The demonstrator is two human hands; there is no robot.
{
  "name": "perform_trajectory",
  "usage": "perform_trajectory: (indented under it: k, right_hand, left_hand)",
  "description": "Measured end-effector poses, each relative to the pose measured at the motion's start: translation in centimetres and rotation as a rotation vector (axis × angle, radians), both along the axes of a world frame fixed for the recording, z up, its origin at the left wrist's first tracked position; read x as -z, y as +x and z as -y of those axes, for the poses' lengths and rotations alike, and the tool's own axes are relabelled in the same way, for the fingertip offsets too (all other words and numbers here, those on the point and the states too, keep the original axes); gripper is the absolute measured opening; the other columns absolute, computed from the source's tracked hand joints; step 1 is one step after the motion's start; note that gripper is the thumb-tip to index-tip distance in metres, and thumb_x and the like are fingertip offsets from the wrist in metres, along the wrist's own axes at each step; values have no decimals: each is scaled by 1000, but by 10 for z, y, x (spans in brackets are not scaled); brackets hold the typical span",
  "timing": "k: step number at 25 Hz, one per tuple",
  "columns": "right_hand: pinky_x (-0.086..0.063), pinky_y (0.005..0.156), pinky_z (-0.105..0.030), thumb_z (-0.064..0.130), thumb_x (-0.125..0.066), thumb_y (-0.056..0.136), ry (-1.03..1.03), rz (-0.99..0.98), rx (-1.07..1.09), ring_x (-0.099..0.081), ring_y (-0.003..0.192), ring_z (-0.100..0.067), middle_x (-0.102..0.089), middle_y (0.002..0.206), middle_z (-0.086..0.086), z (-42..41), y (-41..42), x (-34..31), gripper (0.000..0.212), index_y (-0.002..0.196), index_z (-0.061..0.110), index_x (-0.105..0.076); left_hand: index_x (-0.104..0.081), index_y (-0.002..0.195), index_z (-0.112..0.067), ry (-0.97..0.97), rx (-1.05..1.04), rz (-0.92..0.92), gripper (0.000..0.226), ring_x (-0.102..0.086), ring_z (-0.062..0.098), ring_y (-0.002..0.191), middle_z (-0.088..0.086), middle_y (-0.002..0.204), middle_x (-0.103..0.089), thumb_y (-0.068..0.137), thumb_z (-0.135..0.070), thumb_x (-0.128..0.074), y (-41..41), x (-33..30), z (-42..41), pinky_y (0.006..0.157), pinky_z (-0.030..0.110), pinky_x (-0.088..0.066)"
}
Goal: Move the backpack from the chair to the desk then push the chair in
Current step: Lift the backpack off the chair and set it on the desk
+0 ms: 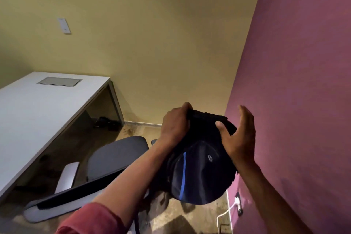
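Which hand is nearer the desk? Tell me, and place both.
Left. The left hand grips the backpack top on the side facing the desk; the right hand is on the backpack's far side, beside the purple wall.

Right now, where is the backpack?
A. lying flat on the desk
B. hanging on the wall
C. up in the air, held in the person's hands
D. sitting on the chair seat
C. The backpack is lifted clear of the chair, with the left hand gripping its top and the right hand steadying its side; it has not reached the desk.
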State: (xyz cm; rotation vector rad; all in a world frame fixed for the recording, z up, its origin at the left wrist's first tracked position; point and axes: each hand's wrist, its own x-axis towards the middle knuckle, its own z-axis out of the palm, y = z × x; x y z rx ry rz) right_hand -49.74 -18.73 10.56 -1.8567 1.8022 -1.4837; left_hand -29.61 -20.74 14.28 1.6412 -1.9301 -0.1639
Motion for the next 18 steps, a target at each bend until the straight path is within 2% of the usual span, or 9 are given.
perform_trajectory:
  k: [1, 3, 7, 9, 11, 13, 16, 18]
  right_hand:
    - [-39, 108, -40, 51, -71, 81, -49, -36, 33, -41, 136, -25, -43, 148, -10, -11, 1, 16, 83, 146, 13, -35]
    - [-40, 109, -46, 52, -75, 76, 6, -69, 65, -41, 137, -28, -42, 150, -12, -23, 5, 45, 92, 147, 11, -34]
    - [-29, 116, -54, 52, -82, 69, 198, -50, 68, -20, 148, -34, -16, 163, -14, 2, -3, 56, 120, 156, 12, -9]
    - [-31, 115, -56, 51, -83, 68, 167, -52, 73, -21, 147, -35, -16, 163, -15, 25, -12, 45, 124, 156, 13, -4]
    - [-41, 108, -53, 49, -83, 71, 130, -47, 77, -36, 140, -38, -32, 155, -18, 46, -19, 29, 118, 155, 13, -9]
    - [-52, 95, -50, 35, -84, 75, 63, -74, 106, -52, 123, -39, -50, 137, -20, 64, -16, 18, 100, 150, 9, -24]
    - [-54, 88, -55, 3, -81, 72, -17, -73, 96, -59, 110, -39, -58, 121, -19, 90, 1, 3, 73, 135, 4, -43]
    - [-53, 87, -56, -8, -74, 69, -27, -29, 67, -58, 111, -38, -58, 119, -19, 110, 15, -8, 63, 127, 2, -49]
  left_hand:
    - [-57, 107, -17, -6, -10, -4, 27, -61, 41, 77, 14, 87, -70, 82, -8, -50, 1, -4, 6, 61, 36, -33]
    - [-60, 107, -18, -25, -15, -32, 31, -61, 41, 77, 14, 86, -71, 79, -7, -51, 2, -12, 16, 61, 35, -33]
    - [-62, 99, -21, -85, 46, -113, 33, -62, 39, 72, 10, 81, -72, 72, -6, -51, 0, -27, 31, 59, 38, -44]
    - [-62, 93, -23, -87, 93, -168, 31, -62, 36, 72, 6, 79, -71, 70, -5, -51, 5, -35, 43, 63, 43, -50]
    - [-61, 90, -25, -99, 129, -199, 31, -64, 30, 72, 0, 78, -71, 70, -3, -52, 11, -43, 58, 64, 44, -52]
    - [-61, 89, -26, -119, 143, -219, 32, -64, 25, 71, -6, 77, -70, 70, -3, -52, 18, -50, 75, 64, 43, -52]
    - [-59, 91, -28, -140, 111, -231, 33, -63, 24, 70, -6, 76, -69, 69, -8, -46, 28, -53, 105, 62, 40, -51]
    - [-58, 95, -31, -172, 55, -269, 37, -64, 25, 72, -5, 78, -69, 69, -9, -42, 35, -51, 128, 61, 38, -50]
